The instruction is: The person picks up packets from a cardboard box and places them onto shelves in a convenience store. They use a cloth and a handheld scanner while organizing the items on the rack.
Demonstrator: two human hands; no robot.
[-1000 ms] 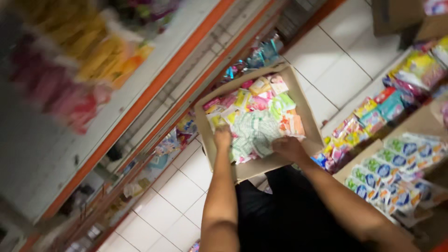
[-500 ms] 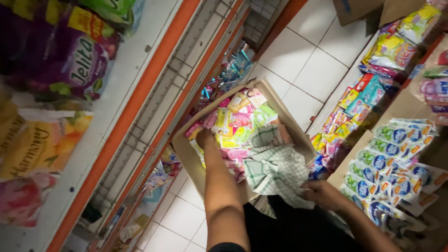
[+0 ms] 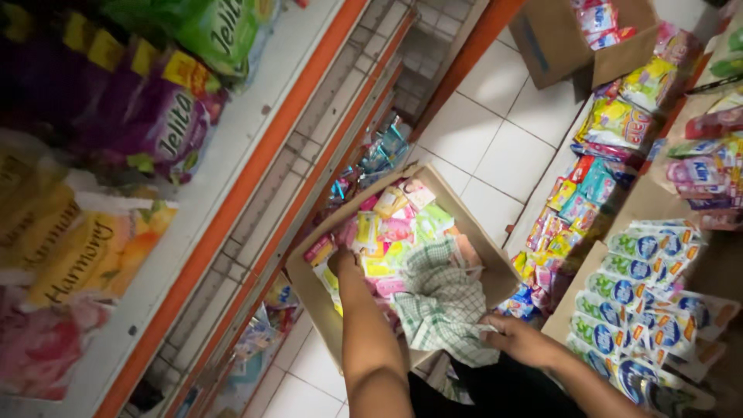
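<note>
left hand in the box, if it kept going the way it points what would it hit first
Most likely the colourful sachet packets just beyond the left hand, which points up into the cardboard box. Past them comes the box's far wall, though depth is hard to judge.

Both bare forearms stretch forward and down. The left hand (image 3: pixel 343 262) reaches furthest, fingers curled and gripping. The right hand (image 3: pixel 517 337) sits nearer the body, fingers pinched closed.

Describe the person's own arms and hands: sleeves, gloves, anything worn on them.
Both forearms are bare, with no sleeve in view. The left hand and the right hand wear no gloves. No watch, ring or bracelet can be made out, though the dim, slightly blurred view could hide small items. Dark clothing shows below the arms.
</note>
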